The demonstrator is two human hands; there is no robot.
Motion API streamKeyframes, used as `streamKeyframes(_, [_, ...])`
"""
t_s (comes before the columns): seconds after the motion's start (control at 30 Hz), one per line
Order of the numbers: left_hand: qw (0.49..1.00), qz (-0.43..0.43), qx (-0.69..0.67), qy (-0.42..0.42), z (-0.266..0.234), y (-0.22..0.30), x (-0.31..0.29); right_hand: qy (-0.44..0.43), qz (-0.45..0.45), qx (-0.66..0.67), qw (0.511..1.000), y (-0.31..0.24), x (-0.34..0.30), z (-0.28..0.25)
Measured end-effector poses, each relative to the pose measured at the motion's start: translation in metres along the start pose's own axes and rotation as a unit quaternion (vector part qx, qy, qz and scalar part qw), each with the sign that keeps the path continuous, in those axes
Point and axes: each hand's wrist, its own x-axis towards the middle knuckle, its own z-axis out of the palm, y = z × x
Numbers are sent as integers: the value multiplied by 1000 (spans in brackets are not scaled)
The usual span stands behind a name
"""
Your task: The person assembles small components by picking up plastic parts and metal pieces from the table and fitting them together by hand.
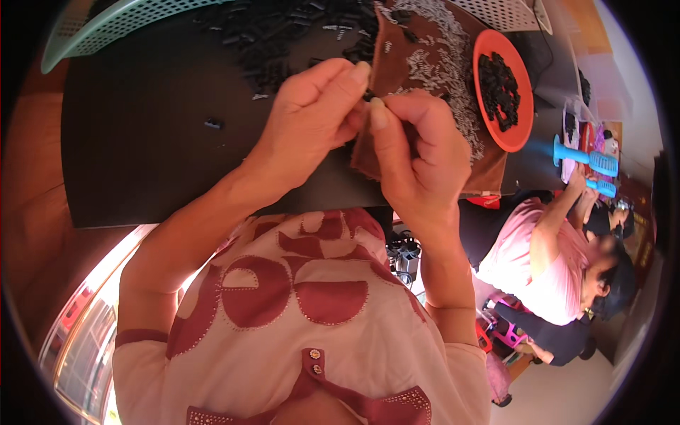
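Close together above the dark table (pixel 142 156), my two hands meet at the fingertips. My left hand (pixel 315 110) is closed in a pinch on a small black part (pixel 368 95), mostly covered by the fingers. Thumb and forefinger of my right hand (pixel 425 145) are pressed together against it; what they grip is too small to make out. Beyond my left hand lies a loose heap of small black parts (pixel 273 42). A brown cloth (pixel 389 64) under and beyond my right hand bears many small silver screw-like pieces (pixel 432 67).
An orange-red bowl (pixel 524 113) of black parts stands right of the cloth. A pale green perforated basket (pixel 106 28) is at the far left, a white one (pixel 499 13) at the far right. One black part (pixel 213 123) lies alone. People (pixel 538 248) sit at the right.
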Motion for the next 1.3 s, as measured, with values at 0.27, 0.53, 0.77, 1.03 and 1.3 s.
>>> streamKeyframes(0.27, [999,14,-21,-41,-5,-1,-1,-17,-80,0,997,6,-1,0])
streamKeyframes(0.53, [995,62,61,-50,-4,5,-6,2,-47,7,999,6,-9,-2])
streamKeyframes(0.77, [990,96,80,-59,-5,1,-6,12,-5,78,997,6,-13,-5])
streamKeyframes(1.03, [984,124,109,-69,-5,-4,-7,4,6,58,998,1,-16,-7])
streamKeyframes(1.3, [985,106,109,-76,-7,-4,-9,-2,-3,41,999,-9,-15,-4])
